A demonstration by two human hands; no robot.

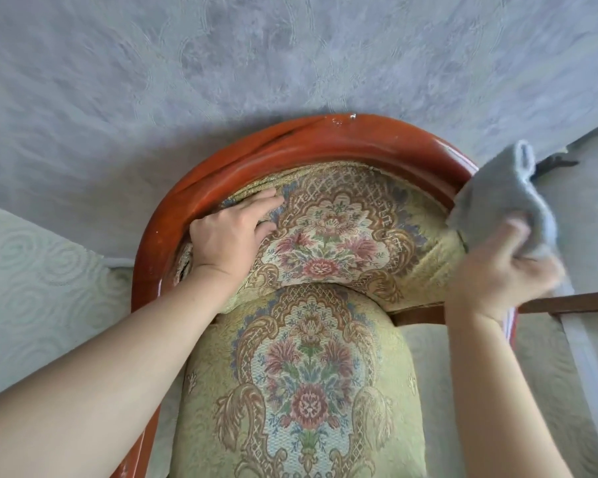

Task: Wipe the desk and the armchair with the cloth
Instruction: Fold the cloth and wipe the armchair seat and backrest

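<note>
While your flat left hand (233, 232) steadies the armchair (325, 146) backrest, your right hand (497, 270) grips the cloth (497, 194) at its right rim, ready to wipe.

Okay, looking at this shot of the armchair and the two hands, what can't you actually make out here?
Head view only:
- Desk: not in the frame at all.
- Armchair: legs and seat front cut off by the bottom edge; right armrest hidden behind the right hand and its forearm.
- Cloth: motion-blurred, so whether it touches the frame is unclear.
- Left hand: fingertips partly tucked into the upholstery.
- Dark object by the right wall: too small to identify.
</note>
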